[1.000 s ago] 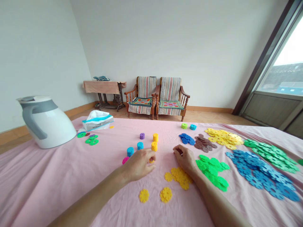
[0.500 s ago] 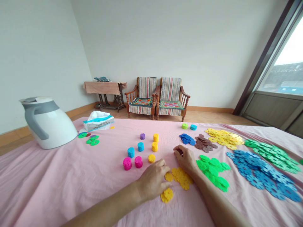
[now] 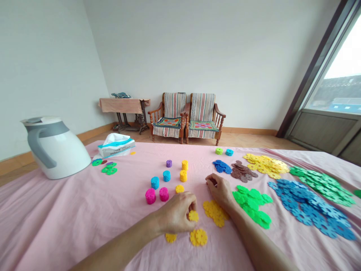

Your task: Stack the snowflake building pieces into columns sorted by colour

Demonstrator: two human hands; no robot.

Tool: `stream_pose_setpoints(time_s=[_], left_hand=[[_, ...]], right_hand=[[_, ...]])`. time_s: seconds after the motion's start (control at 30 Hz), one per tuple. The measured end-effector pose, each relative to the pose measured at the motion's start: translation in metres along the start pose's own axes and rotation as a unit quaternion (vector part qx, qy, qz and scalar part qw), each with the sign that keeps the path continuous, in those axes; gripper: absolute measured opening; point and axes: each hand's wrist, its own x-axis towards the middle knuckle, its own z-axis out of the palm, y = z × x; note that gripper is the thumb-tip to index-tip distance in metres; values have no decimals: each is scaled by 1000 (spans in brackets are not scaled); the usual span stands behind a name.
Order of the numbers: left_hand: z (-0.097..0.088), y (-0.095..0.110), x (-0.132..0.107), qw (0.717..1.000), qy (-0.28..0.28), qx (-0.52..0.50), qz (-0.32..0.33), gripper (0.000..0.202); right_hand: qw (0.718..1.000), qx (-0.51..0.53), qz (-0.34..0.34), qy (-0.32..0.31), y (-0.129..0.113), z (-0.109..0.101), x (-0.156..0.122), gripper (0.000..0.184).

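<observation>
The desk [image 3: 70, 210] wears a soft pink cloth, matt and lightly creased. On it the yellow discs [image 3: 216, 211] look like smooth moulded plastic with a dull sheen, as does the one [image 3: 193, 215] pinched in the left hand [image 3: 176, 216]. Left of them, the white kettle [image 3: 55, 146] is glossy plastic with a matt grey handle.

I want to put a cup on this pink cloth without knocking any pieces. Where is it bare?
The near left of the pink tablecloth is bare, between the white electric kettle, the magenta stacks and the left hand. A smaller strip lies between the tissue pack and the purple stack. The right side is crowded with blue flat discs and green ones.
</observation>
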Motion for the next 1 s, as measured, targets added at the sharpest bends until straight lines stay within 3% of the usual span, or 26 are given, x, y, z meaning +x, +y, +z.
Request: stream_pose_setpoints(time_s=[0.1,0.27,0.33,1.0], left_hand=[[-13,-3,1,999,39,-3,-4,16],[-39,-15,2,987,156,23,-28,21],[-43,-21,3,984,173,27,-36,22],[-34,-32,5,986,137,80,-56,6]], right_hand=[[1000,0,8,-1,-1,-1,0,19],[1000,-4,11,-2,-2,-1,0,19],[1000,-5,10,-2,-2,-1,0,19],[1000,-6,14,-7,0,0,0,19]])
